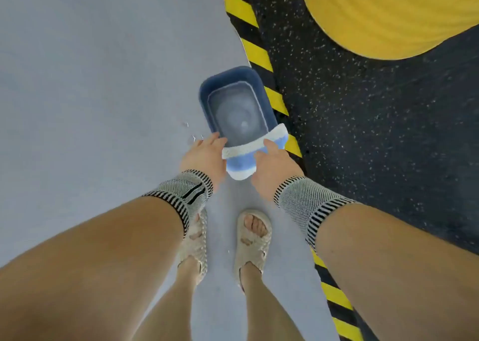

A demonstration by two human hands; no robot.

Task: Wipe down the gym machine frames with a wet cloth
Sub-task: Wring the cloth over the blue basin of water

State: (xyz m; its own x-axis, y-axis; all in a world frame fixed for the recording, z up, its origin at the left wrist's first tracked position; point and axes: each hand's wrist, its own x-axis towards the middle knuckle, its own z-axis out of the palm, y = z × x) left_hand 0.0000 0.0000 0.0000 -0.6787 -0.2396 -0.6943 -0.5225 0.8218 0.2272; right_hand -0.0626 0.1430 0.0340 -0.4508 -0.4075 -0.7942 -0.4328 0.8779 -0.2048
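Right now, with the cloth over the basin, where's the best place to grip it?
Probably the cloth's white near edge, by its two ends, coming from the person's side, as both hands do now: it hangs spread flat over the blue basin's near rim.

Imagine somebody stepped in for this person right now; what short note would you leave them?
Left hand and right hand each hold an end of the cloth, stretched over the near edge of the basin.
The basin stands on the grey floor beside the striped tape, with water in it.
Done: cloth is at the water; whether it is wet yet is unclear.
Left: wring it, then wipe the machine frames; none are in view.
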